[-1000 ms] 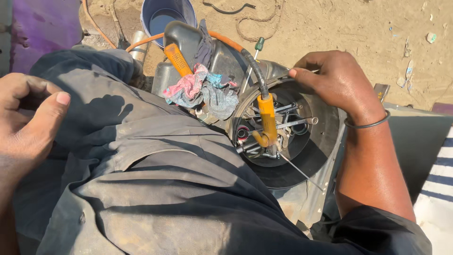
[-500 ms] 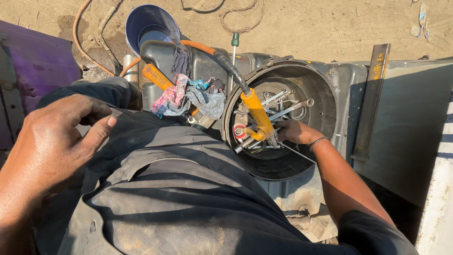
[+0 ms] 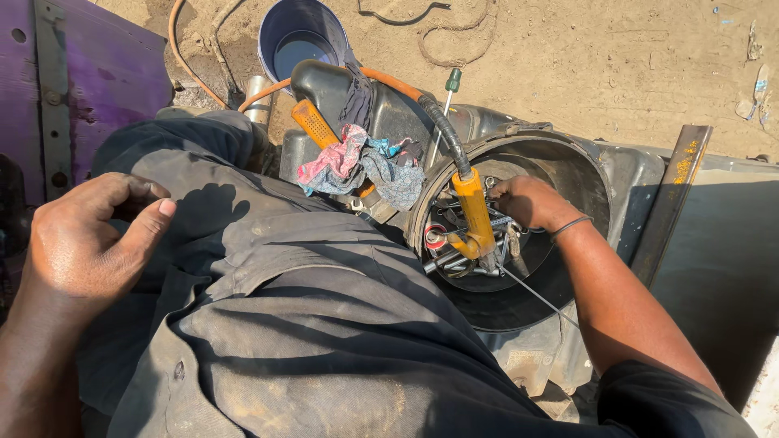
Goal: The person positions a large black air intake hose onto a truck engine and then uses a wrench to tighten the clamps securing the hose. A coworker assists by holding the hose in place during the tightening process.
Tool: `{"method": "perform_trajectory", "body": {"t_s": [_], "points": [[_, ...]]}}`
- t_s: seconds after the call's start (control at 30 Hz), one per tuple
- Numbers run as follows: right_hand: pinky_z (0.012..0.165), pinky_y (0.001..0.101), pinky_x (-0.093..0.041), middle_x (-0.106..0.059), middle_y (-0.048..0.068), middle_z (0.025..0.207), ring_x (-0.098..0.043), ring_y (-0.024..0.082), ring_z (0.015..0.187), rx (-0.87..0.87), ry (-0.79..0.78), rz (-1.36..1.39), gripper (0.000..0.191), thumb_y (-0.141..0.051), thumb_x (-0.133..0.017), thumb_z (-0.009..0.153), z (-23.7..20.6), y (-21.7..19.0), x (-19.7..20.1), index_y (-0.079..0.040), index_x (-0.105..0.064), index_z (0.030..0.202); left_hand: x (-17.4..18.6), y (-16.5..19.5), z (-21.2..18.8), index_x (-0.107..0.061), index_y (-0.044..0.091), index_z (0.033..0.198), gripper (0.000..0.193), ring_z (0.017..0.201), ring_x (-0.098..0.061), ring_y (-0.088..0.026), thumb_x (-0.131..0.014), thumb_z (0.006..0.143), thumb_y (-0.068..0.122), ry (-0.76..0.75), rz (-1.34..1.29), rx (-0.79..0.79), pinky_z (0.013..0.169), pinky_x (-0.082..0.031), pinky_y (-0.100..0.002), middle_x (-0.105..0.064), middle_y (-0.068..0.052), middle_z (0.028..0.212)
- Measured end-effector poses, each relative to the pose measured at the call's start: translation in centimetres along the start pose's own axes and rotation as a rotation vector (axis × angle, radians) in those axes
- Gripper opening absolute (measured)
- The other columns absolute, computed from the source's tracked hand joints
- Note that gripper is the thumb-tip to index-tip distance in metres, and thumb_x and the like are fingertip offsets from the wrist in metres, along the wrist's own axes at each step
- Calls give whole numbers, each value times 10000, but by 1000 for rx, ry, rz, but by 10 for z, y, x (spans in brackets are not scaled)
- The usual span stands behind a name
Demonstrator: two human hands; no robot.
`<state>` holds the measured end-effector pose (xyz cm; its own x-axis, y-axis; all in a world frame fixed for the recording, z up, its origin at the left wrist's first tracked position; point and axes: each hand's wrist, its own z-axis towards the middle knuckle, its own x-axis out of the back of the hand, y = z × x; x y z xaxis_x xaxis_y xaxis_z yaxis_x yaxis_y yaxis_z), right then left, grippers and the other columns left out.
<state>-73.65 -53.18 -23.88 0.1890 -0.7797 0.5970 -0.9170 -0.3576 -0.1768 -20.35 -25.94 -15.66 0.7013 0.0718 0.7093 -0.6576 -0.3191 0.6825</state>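
Right hand (image 3: pixel 531 203): curled down among loose wrenches (image 3: pixel 454 259) in the round black housing (image 3: pixel 584 174); what it pinches, cannot tell.
Orange tool (image 3: pixel 473 212): just left, long axis running far-to-near.
Left hand (image 3: pixel 81 243): far left, loosely curled, empty, on the knee.

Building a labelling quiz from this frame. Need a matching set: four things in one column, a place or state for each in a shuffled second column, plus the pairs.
Things
1. right hand
2. left hand
3. bucket
4. rag

Places or states
A. stands on the sandy ground at the top of the view, dark liquid inside
B. reaches into the round dark housing, among the metal tools beside the yellow air gun
C. bunched and multicoloured, draped over the dark casing near the orange handle
D. loosely curled above the grey trouser leg, holding nothing visible

Pairs: 1-B, 2-D, 3-A, 4-C
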Motion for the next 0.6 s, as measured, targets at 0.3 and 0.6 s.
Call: {"method": "perform_trajectory", "body": {"t_s": [0.3, 0.6], "points": [[824, 404, -558, -791, 107, 936, -744, 289, 896, 26, -255, -20, 265, -260, -759, 786, 4, 35, -38, -128, -807, 1010, -10, 8, 6, -714, -15, 1056, 214, 803, -732, -205, -769, 998, 183, -19, -19, -3, 720, -561, -320, -728, -150, 933], [733, 369, -531, -789, 101, 815, -677, 219, 762, -101, -325, 54, 210, -130, -778, 751, 22, 54, 11, -75, -813, 951, -18, 15, 6, -728, -12, 1061, 217, 782, -724, -218, -759, 976, 185, -59, 3, 30, 643, -555, -326, -730, -154, 966]]}}
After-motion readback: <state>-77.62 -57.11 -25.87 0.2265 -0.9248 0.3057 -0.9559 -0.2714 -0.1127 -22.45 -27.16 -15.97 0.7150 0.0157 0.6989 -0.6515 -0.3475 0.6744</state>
